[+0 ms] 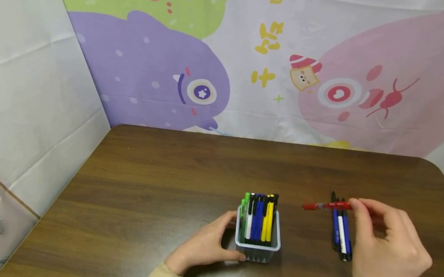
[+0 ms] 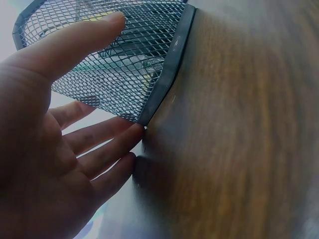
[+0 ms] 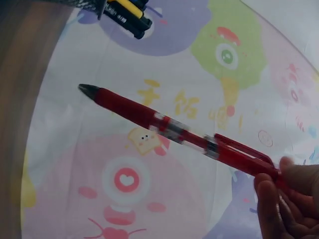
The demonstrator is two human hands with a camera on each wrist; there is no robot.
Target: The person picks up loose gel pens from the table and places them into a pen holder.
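In the head view my left hand [image 1: 208, 242] holds the near left side of a mesh pen holder [image 1: 258, 253] that stands upright on the table. The left wrist view shows the thumb [image 2: 84, 42] across the dark mesh and the other fingertips at its base edge. Green, white, blue, black and yellow pens [image 1: 257, 218] stand in the holder. To the right, my right hand [image 1: 390, 250] pinches a red pen [image 3: 164, 127] by its clip end, between thumb and fingers. The pen points left toward the holder, its dark tip foremost in the right wrist view.
Several blue and white pens [image 1: 339, 228] lie side by side on the brown wooden table [image 1: 147, 180], partly behind the red pen and right hand. A cartoon-printed cloth [image 1: 261, 106] hangs behind the table's far edge. White panels [image 1: 39, 34] rise at left and right.
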